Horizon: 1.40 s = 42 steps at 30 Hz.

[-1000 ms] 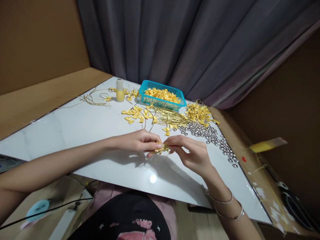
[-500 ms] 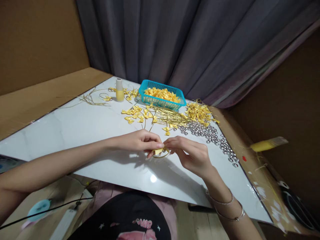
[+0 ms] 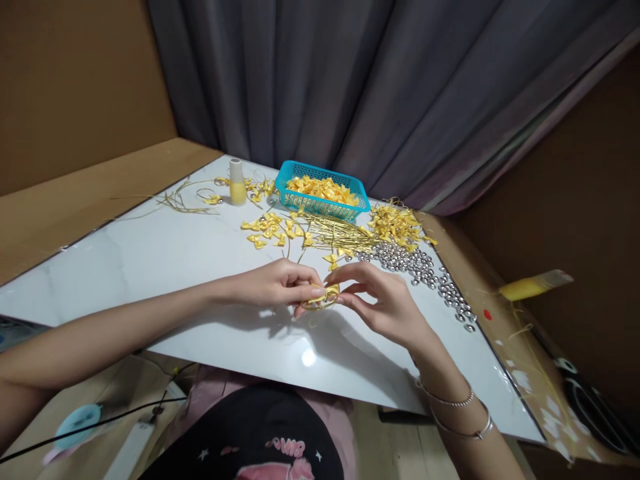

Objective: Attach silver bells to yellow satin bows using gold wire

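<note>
Above the front of the white table, my left hand [image 3: 290,283] pinches a yellow ribbon bow [image 3: 331,291] with a looped gold cord [image 3: 325,307] between thumb and fingers. My right hand [image 3: 375,297] meets it from the right, its thumb and fingertips closed at the bow's right side and on the cord loop. Small details between the fingertips are too fine to make out. Just beyond the hands lie a few loose bows [image 3: 331,260] and a bundle of gold cords [image 3: 337,231].
A turquoise basket [image 3: 323,209] full of yellow bows stands at the back. Left of it is a bottle with yellow contents [image 3: 237,190]. Silver rings [image 3: 415,262] spread along the right, beside a heap of corded bows [image 3: 397,225]. Cardboard [image 3: 75,167] borders the table.
My right hand's fingers have spread and shifted slightly around the bow, which now shows more plainly upright above the cord loop. The left hand has stayed nearly still.
</note>
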Available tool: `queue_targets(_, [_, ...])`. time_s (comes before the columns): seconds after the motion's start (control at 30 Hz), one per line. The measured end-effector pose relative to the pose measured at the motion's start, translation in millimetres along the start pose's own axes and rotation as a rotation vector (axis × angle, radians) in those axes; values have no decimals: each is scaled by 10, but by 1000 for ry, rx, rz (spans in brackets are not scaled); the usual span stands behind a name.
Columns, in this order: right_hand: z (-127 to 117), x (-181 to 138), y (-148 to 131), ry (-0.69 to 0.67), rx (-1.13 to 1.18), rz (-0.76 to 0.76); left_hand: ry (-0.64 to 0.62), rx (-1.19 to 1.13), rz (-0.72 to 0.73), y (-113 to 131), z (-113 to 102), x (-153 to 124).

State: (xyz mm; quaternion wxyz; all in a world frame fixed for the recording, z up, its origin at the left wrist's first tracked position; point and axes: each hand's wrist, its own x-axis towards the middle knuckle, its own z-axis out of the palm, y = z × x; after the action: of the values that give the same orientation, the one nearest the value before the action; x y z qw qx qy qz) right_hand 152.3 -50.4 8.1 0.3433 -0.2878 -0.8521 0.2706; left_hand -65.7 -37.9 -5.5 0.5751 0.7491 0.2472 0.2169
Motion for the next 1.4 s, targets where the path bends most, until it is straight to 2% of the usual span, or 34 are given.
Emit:
queue_targets(0.07, [-17,14,33,-59,134,182,24,12,5,15,3,-1])
queue_targets(0.13, [-14,25,62,-112,219,291,48,29,13,27,6,-2])
queue_targets(0.23, [14,37,78,-143,306,385,77,37,25,32,13,-4])
queue_targets(0.4, [39,47,70,-86,455,503,107,11,11,23,27,-16])
queue_targets(0.83, [10,43,37,-70,603,510,130,-99,-6,11,44,7])
queue_targets(1.1, [-5,35,39,-58,576,505,138,-114,25,9,38,12])
queue_targets(1.4, [-14,25,42,-24,567,442,137,-240,26,-16,32,21])
